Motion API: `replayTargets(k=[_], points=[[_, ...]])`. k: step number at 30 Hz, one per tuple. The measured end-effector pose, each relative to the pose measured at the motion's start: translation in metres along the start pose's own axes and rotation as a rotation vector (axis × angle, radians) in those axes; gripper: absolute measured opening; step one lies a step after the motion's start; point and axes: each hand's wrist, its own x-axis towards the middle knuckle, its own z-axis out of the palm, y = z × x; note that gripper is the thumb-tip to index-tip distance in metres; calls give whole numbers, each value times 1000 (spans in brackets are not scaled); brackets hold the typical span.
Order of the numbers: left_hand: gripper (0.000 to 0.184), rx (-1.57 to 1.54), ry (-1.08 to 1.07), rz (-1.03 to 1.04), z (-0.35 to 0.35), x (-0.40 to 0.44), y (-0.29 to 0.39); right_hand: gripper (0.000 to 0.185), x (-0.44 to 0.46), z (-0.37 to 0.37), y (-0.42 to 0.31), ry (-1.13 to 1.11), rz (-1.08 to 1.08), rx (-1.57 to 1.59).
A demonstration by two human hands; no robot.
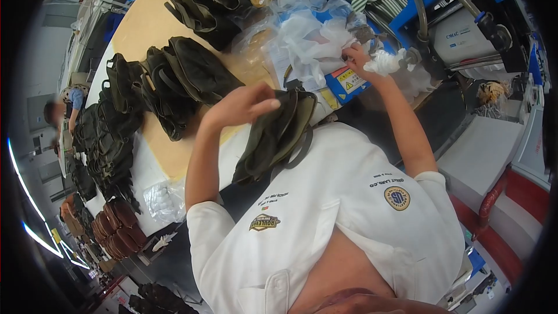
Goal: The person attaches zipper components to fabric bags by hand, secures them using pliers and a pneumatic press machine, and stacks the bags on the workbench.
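My left hand is held over a dark olive fabric bag, its thumb apart from loosely bent fingers. Nothing shows in that hand, and whether it touches the bag is unclear. The bag lies at the table's near edge against my shirt, its strap hanging down. My right hand reaches into a heap of thin white plastic, with bent fingers at its edge. What lies between those fingertips is too small to make out. Just below that hand is a blue box with a yellow warning label.
More dark bags stand in rows on the tan-topped table. Brown bags sit at the lower left, near a clear plastic packet. A machine with hoses stands right. Another person is at far left.
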Motion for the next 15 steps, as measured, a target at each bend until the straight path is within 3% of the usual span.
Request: replayTargets(k=[3, 6, 7, 10, 11, 15], points=[[57, 196, 146, 180, 23, 43, -14, 24, 0, -4, 1, 23, -61, -90], [64, 208, 90, 8, 38, 72, -6, 23, -3, -9, -12, 45, -107, -197], [50, 145, 194, 66, 45, 74, -1, 22, -4, -1, -6, 73, -132, -204], [43, -22, 265, 248, 59, 83, -11, 18, -4, 11, 1, 110, -190, -183], [34, 30, 353, 255, 60, 79, -6, 17, -3, 10, 0, 94, -188, -183], [26, -292, 376, 222, 50, 70, -2, 14, -3, 7, -1, 114, -151, -83]])
